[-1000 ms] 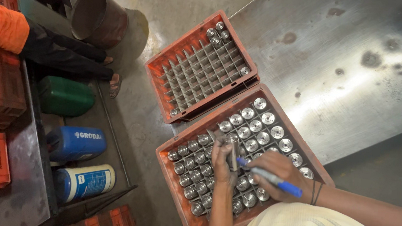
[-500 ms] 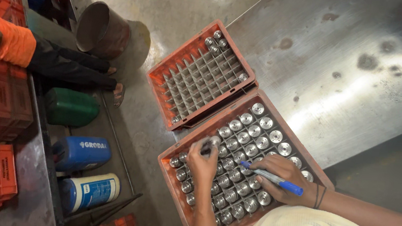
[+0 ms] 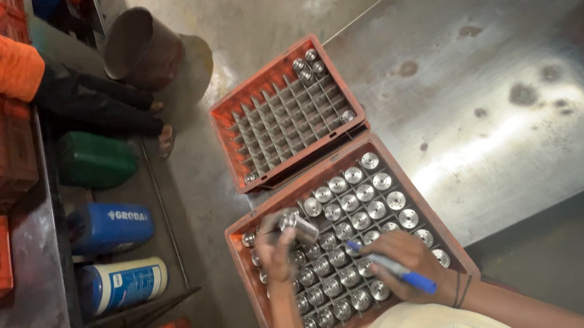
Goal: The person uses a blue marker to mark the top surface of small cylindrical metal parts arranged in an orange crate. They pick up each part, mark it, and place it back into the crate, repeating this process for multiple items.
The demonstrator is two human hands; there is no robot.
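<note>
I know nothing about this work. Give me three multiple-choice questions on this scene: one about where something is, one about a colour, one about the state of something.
1. Where is the lifted metal part?
A. In the left hand, above the near crate
B. On the floor
C. Inside the brown bucket

2. What colour is the pen in the right hand?
A. Red
B. Blue
C. Green

3. How full is the far crate?
A. Full in every cell
B. Mostly empty, a few parts at the corners
C. Covered with a lid

Answers:
1. A: the left hand holds the part over the near crate of metal parts.
2. B: its barrel is plainly blue.
3. B: most of its grid cells are bare.
</note>
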